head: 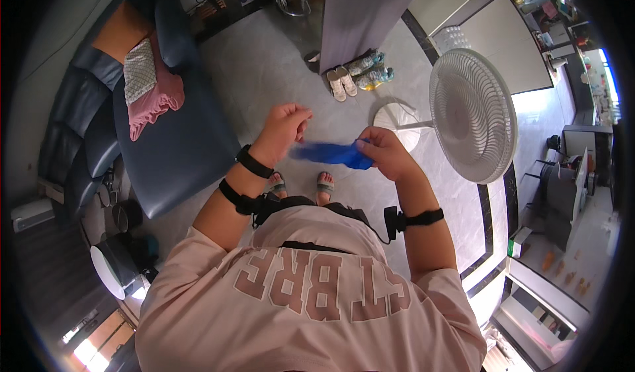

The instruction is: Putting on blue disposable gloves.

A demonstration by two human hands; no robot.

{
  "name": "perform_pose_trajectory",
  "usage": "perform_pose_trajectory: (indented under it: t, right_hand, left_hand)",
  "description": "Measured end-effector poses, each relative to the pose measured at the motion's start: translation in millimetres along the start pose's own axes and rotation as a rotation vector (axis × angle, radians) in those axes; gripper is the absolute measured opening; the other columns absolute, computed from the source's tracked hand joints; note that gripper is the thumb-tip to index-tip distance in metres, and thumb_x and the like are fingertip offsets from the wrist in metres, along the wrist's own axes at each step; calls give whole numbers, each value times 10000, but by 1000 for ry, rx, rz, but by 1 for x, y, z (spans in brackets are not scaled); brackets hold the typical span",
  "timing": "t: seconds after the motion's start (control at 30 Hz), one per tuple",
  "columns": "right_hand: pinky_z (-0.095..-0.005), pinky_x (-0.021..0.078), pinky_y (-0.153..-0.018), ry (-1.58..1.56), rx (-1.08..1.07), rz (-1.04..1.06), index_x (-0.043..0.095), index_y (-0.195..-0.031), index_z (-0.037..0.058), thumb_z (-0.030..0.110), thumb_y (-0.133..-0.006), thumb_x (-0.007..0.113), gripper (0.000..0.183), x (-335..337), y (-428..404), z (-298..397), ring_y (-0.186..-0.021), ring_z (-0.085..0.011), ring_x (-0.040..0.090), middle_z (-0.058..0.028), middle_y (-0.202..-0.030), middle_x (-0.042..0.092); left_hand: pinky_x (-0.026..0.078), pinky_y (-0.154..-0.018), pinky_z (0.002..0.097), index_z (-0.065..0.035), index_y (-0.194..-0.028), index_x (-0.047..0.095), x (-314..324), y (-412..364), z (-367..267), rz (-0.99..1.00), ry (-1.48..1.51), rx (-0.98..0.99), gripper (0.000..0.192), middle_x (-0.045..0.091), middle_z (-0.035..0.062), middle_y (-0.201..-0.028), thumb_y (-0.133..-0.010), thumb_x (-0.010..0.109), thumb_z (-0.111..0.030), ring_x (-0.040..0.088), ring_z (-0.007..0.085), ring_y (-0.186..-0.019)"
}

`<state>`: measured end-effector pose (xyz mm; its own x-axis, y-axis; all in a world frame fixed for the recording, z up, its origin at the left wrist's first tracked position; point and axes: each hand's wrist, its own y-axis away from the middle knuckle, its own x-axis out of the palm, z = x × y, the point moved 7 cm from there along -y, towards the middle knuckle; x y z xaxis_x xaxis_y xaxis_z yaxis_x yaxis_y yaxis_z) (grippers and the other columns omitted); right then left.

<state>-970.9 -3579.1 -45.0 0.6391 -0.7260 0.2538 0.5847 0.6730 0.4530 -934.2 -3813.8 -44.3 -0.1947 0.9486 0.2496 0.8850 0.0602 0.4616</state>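
A blue piece of thin fabric or film (327, 153) hangs sideways in front of my body, its left end blurred. My right hand (384, 151) pinches its right end between thumb and fingers. My left hand (290, 124) is just above the blurred end, fingers curled; whether it touches the blue piece or holds anything cannot be told. Black straps with small devices are round both forearms.
A dark leather sofa (178, 158) with a pink cloth (161, 94) lies to the left. A white standing fan (471, 116) is close on the right. Pairs of shoes (342, 83) sit on the tiled floor by a grey panel (362, 19). A round-topped stool or bin stands lower left.
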Motion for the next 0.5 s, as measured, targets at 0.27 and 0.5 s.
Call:
perform_pose_trajectory:
  t: [0.27, 0.5]
  right_hand:
    - [-361, 538, -766, 748, -738, -213, 745, -1051, 97, 3, -769, 775, 298, 18, 27, 50, -920, -252, 645, -70, -928, 655]
    - [-410, 565, -748, 590, -307, -470, 735, -919, 44, 107, -783, 758, 151, 15, 25, 30, -801, -347, 707, -137, -864, 720]
  left_hand:
    - [519, -644, 274, -32, -1027, 674, 35, 15, -30, 166, -21, 74, 213, 633, 21, -785, -1037, 599, -230, 583, 107, -656]
    - [567, -782, 291, -5, -1318, 610, 73, 31, -38, 428, -163, 213, 495, 677, 99, -1175, -934, 751, -284, 662, 160, -963]
